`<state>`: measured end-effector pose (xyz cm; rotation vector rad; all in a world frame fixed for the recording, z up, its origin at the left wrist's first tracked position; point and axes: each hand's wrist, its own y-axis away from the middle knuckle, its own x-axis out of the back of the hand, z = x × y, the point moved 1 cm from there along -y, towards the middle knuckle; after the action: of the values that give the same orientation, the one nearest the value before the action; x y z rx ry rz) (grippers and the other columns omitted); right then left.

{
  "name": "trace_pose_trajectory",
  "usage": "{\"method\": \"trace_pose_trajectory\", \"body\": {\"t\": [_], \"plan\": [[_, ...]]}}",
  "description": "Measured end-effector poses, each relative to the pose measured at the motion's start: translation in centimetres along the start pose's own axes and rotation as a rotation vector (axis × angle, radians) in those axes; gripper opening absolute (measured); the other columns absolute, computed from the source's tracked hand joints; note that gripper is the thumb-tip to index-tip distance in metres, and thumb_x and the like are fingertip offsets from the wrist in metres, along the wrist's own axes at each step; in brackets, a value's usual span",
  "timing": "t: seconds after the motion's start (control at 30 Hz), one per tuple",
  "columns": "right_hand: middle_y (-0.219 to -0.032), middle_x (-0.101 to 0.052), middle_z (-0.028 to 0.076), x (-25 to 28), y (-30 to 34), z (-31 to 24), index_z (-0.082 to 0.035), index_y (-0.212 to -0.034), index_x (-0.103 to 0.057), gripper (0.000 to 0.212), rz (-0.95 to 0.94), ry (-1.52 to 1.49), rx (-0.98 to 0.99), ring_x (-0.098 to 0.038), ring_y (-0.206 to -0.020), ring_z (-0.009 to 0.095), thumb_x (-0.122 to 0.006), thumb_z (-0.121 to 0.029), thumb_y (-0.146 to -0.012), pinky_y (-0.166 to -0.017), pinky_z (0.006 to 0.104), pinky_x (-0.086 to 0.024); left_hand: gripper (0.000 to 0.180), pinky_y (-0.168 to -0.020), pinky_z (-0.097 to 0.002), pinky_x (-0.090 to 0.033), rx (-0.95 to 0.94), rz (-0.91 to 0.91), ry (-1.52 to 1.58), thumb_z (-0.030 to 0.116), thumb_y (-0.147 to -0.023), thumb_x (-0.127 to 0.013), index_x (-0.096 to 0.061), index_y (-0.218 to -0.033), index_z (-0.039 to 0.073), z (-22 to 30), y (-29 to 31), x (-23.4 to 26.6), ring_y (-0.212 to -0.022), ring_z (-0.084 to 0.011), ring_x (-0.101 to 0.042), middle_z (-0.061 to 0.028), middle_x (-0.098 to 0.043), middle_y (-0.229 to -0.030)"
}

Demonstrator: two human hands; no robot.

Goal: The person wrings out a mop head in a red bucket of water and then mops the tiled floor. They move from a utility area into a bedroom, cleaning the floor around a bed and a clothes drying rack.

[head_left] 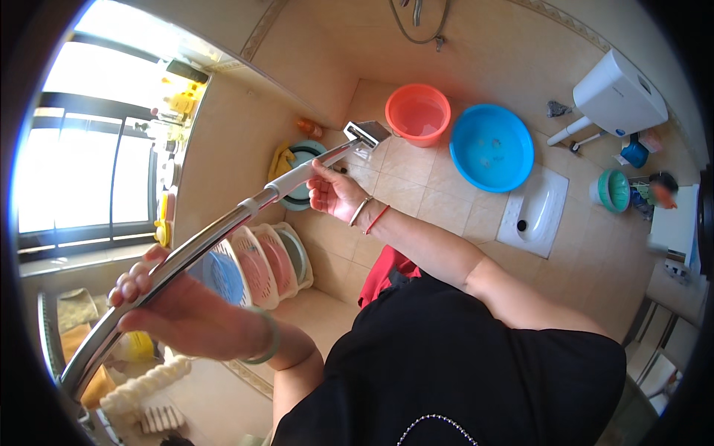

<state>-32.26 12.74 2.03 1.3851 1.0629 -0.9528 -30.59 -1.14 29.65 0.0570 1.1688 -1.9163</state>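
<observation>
A long mop with a shiny metal pole and a white sleeve slants from the lower left up to the middle of the head view. Its flat head, grey and white, is at the far end, over the tiled floor. My left hand, with a green bangle at the wrist, is closed round the pole's near part. Further along, my right hand has its thumb against the pole by the white sleeve and its fingers curled in. A light bangle and a red cord circle that wrist.
Beyond the mop head stand a red bucket and a blue basin. A white squat toilet is set into the floor at right, below a cistern. Stacked basins and a teal tub line the left wall, near a window.
</observation>
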Motion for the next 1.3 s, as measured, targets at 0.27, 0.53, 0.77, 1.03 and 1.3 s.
{"method": "trace_pose_trajectory", "body": {"t": [0.27,0.53,0.77,1.03,1.3], "plan": [[-0.076,-0.064,0.002,0.8,-4.8,-6.4,-0.011,-0.086,-0.058,0.043,0.276,0.088,0.262,-0.06,-0.061,0.012,-0.068,-0.052,-0.08,-0.053,0.0259,-0.049,0.029,-0.095,-0.0433,-0.043,0.105,0.085,-0.036,0.031,-0.098,-0.044,-0.055,-0.108,0.006,-10.1,-4.2,3.6,-0.085,-0.0155,-0.057,-0.0027,-0.059,-0.091],[-0.096,-0.063,0.01,10.3,-13.5,-12.5,-0.006,-0.103,-0.056,0.043,0.426,-0.095,0.394,-0.063,-0.088,0.023,-0.06,-0.046,-0.088,-0.073,0.0356,-0.052,0.024,-0.09,-0.0472,-0.047,0.329,-0.088,-0.146,0.026,-0.093,-0.057,-0.047,-0.106,0.007,-27.7,-3.9,6.4,-0.084,-0.0189,-0.053,-0.007,-0.053,-0.091],[-0.1,-0.063,0.011,13.0,-18.5,-14.8,-0.007,-0.103,-0.055,0.043,0.454,-0.241,0.501,-0.061,-0.094,0.025,-0.059,-0.047,-0.088,-0.078,0.0387,-0.05,0.021,-0.099,-0.0529,-0.042,0.487,-0.299,-0.113,0.025,-0.096,-0.051,-0.048,-0.107,0.007,-36.8,-4.2,9.6,-0.095,-0.0247,-0.059,-0.0125,-0.058,-0.095],[-0.102,-0.062,0.012,12.8,-20.0,-17.5,-0.006,-0.11,-0.051,0.045,0.456,-0.523,0.509,-0.06,-0.094,0.027,-0.061,-0.044,-0.087,-0.08,0.0413,-0.05,0.013,-0.09,-0.0389,-0.044,0.715,-0.678,-0.245,0.014,-0.093,-0.052,-0.049,-0.088,0.003,-47.0,-2.1,10.5,-0.087,-0.0237,-0.059,-0.0141,-0.062,-0.09],[-0.062,-0.052,0.008,16.4,-22.3,-20.7,-0.005,-0.074,-0.047,0.02,0.288,-0.843,0.481,-0.053,-0.058,0.021,-0.054,-0.016,-0.088,-0.06,0.0338,-0.05,0.028,-0.052,-0.027,-0.039,0.749,-0.902,-0.24,0.002,-0.092,-0.047,-0.045,-0.064,0.001,-50.2,0.7,8.4,-0.054,-0.0144,-0.047,-0.006,-0.053,-0.063]]}}
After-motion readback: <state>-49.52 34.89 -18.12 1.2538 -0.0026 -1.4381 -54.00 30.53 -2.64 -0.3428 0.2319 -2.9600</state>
